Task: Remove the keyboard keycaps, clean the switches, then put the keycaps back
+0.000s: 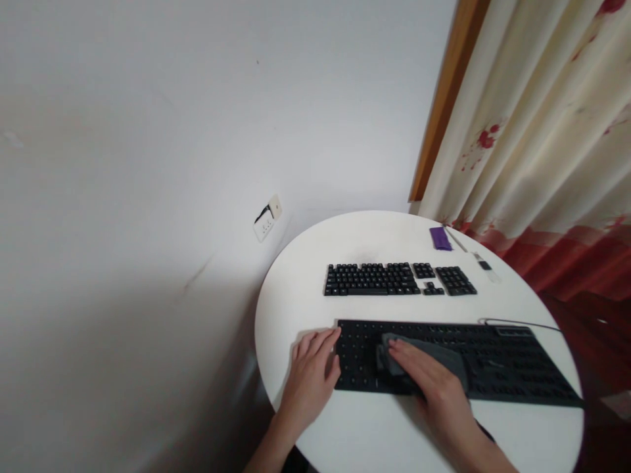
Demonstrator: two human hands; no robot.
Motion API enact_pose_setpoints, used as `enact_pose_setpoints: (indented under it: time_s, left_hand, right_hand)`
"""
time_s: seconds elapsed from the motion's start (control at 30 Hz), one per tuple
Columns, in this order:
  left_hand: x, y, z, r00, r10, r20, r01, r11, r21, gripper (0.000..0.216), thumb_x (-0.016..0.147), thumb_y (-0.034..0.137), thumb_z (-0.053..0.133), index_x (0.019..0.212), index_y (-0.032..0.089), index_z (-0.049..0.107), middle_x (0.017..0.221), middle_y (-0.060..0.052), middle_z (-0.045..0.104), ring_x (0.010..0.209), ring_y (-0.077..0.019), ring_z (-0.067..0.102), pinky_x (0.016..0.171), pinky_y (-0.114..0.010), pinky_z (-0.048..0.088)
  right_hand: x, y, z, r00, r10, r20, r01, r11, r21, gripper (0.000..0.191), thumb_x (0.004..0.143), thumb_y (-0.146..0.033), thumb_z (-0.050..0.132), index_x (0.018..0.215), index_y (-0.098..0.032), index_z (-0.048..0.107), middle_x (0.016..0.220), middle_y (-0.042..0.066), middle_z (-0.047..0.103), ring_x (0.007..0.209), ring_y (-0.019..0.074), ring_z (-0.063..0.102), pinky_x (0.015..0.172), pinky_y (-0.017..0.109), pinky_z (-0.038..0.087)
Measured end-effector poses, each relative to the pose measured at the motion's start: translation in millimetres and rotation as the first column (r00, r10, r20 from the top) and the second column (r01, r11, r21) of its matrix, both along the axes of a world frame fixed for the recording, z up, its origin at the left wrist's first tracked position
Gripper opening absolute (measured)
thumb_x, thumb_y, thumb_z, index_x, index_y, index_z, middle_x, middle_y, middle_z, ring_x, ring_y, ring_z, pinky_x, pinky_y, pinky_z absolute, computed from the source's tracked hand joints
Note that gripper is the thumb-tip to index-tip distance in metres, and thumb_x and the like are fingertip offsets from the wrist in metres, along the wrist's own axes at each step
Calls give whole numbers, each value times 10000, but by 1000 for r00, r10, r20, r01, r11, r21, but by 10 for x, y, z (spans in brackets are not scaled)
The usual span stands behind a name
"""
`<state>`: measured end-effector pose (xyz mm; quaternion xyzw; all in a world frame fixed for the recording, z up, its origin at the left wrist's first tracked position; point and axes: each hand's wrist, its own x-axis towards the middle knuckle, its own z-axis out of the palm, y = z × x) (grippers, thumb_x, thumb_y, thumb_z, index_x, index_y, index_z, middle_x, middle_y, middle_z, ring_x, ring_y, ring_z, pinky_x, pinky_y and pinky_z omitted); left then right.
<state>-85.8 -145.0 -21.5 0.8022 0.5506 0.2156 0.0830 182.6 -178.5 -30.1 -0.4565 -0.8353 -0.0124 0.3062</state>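
Observation:
A black keyboard base (513, 368) with its keycaps off lies across the front of the table. My left hand (311, 374) rests at its left end, fingers stretched out and the fingertips touching the edge. Over the left-middle part of the base, my right hand (434, 387) is closed around a dark grey handheld device (419, 348). The device has a blunt dark front end pointing left, low over the key posts; its exact kind is unclear, and my hand hides part of it. Behind the base, the loose black keycaps (372, 279) are laid out in keyboard order.
The round white table (296, 282) stands by a wall with a socket (265, 225). At the back right lie a purple cloth (440, 238), a thin stick-like tool (456, 240) and a small clear-and-black item (486, 265). A black cable (522, 323) runs off rightward. Curtains (552, 144) hang beyond.

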Motion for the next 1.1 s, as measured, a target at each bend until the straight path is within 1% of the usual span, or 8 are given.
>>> enact_pose_setpoints:
  time_s: [0.1,0.2,0.33,0.47,0.6,0.8,0.9,1.1]
  left_hand:
    - [-5,7,-11,1000,3,-6,-3,1000,10,525,912,133,502,1413,289,484,1357,-33,583,1202,-257,477,1027,-472,416]
    - [-7,7,-19,1000,-3,-3,3,1000,18,528,909,127,505,1412,286,484,1355,-38,585,1199,-257,479,1024,-470,417]
    - [-2,1,-15,1000,-6,3,6,1000,18,531,911,130,504,1417,287,478,1360,-35,582,1202,-256,478,1028,-466,416]
    - [0,4,-15,1000,1,5,-1,1000,14,523,912,135,503,1411,291,483,1358,-27,583,1208,-254,479,1038,-467,412]
    - [-6,14,-33,1000,-2,2,2,1000,3,510,919,141,496,1408,286,483,1370,-31,574,1217,-256,473,1044,-472,400]
    - [-5,17,-35,1000,-5,9,5,1000,2,503,928,142,486,1411,281,477,1375,-32,570,1219,-255,469,1039,-465,397]
    - [0,11,-22,1000,-1,10,1,1000,-17,506,932,145,486,1419,281,467,1380,-23,567,1225,-248,463,1042,-459,395]
    - [-5,21,-34,1000,-1,13,2,1000,-23,498,935,149,489,1416,277,472,1375,-21,572,1218,-245,461,1026,-449,403]
  right_hand:
    - [-237,-28,67,993,117,27,-117,993,-29,765,611,99,392,1282,-177,634,1350,51,623,1282,204,549,1050,387,505]
    - [-169,5,84,998,47,39,-44,997,-60,776,584,93,404,1270,-176,647,1362,68,612,1294,232,538,1071,451,481]
    - [350,83,72,989,-130,72,136,987,-88,741,622,57,396,1263,-207,656,1364,34,611,1284,231,548,1078,452,474]
    - [986,140,129,906,-395,154,412,905,-103,593,739,-18,406,1244,-201,659,1344,45,623,1203,267,611,1017,463,521]
    - [1194,168,256,843,-522,129,534,842,-78,517,822,-86,412,1281,-196,624,1328,61,632,1159,280,638,987,453,538]
    - [404,111,219,985,-174,1,174,984,-49,626,721,28,407,1264,-178,641,1354,71,616,1261,218,566,1082,426,472]
    - [59,35,100,999,44,29,-42,998,-51,745,618,83,392,1267,-182,643,1351,59,621,1300,215,532,1078,438,471]
    - [550,13,-2,991,-89,100,95,993,-63,720,633,54,394,1254,-206,652,1381,41,597,1326,240,505,1104,491,431]
